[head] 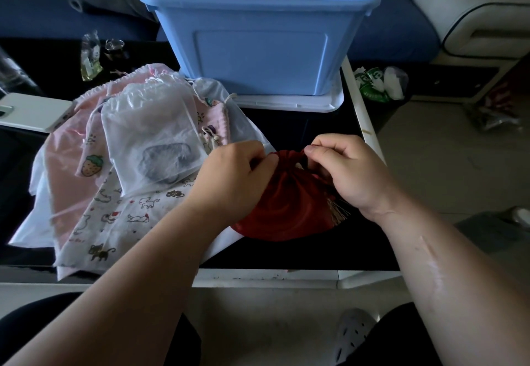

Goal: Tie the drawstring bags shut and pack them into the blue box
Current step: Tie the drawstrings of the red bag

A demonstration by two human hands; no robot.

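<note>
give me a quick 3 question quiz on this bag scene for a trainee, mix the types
1. True or false: the left hand and the right hand both pinch the gathered mouth of the red bag.
2. Fill in: the blue box stands on a ____ lid.
3. Where does the pile of bags lie? A: to the left of the red bag. B: to its right. C: inside the blue box.
Key: 1 true; 2 white; 3 A.

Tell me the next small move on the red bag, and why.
Probably draw both hands apart to cinch the mouth tight: the left hand and right hand each pinch the gathered neck of the red bag, and no knot is visible.
</note>
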